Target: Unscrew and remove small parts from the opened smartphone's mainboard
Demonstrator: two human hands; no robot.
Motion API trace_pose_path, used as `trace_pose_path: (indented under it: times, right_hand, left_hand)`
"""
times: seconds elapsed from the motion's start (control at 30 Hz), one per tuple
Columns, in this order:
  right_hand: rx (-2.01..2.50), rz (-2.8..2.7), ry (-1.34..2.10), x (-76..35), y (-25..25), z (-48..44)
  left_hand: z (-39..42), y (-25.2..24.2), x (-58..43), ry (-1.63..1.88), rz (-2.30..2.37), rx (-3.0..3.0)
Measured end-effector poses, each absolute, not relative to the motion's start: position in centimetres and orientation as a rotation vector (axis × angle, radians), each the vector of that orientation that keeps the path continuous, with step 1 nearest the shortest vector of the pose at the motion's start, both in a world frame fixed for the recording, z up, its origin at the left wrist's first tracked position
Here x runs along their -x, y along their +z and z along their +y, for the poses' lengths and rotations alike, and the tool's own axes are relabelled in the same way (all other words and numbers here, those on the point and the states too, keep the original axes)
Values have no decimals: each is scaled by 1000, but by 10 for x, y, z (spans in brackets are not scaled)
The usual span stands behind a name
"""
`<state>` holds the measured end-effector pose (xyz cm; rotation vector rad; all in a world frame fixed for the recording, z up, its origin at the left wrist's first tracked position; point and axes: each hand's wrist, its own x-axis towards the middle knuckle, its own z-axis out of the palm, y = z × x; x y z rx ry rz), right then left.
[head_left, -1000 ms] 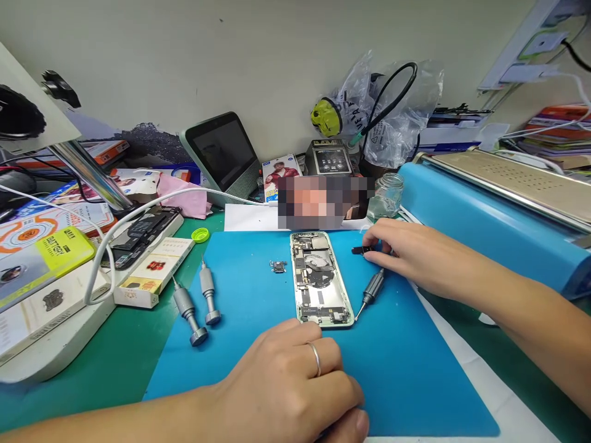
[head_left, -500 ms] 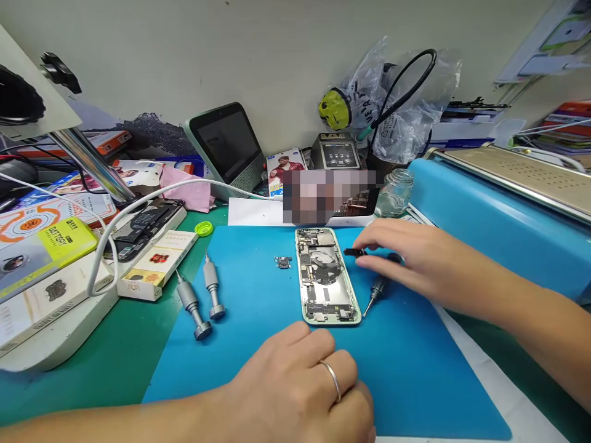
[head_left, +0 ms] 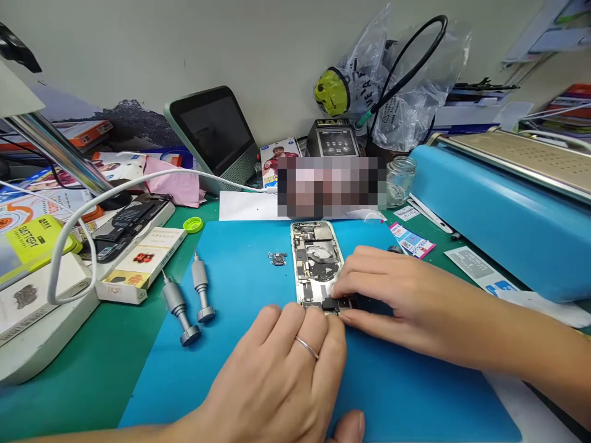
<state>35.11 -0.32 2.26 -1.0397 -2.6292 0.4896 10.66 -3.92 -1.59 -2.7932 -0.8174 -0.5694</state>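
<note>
An opened phone (head_left: 318, 255) with bare inner parts lies on the blue mat (head_left: 240, 240). Over its lower right end, my right hand (head_left: 392, 295) pinches a small black phone part (head_left: 330, 304) between thumb and fingers. The part is down at the phone's lower end; whether it is seated there I cannot tell. My left hand (head_left: 286, 363), a ring on one finger, is curled at the phone's bottom edge. Its fingertips are hidden underneath, and its thumb shows lower down. A small metal phone piece (head_left: 277, 258) lies on the mat left of the phone.
Two grey screwdrivers (head_left: 201, 286) lie on the mat's left. Beyond them are boxes (head_left: 141, 264), a green cap (head_left: 192, 224) and a white cable (head_left: 115, 192). A glass jar (head_left: 401, 181) and a blue machine (head_left: 484, 227) stand at right. A screen device (head_left: 212, 135) stands behind.
My right hand has brought the black part from right of the phone down to its lower end. My left hand has moved up to the phone's bottom edge. The view has shifted slightly.
</note>
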Motion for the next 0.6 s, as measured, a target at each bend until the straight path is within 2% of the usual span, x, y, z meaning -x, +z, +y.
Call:
trace_pose_path:
  times: [0.23, 0.6]
  right_hand:
    - [1009, -2589, 592, -350, 24, 0]
    - [1120, -2578, 765, -357, 24, 0]
  left_hand:
    - [-40, -20, -102, -473, -783, 2795]
    - [-37, -21, -104, -568, -735, 2815]
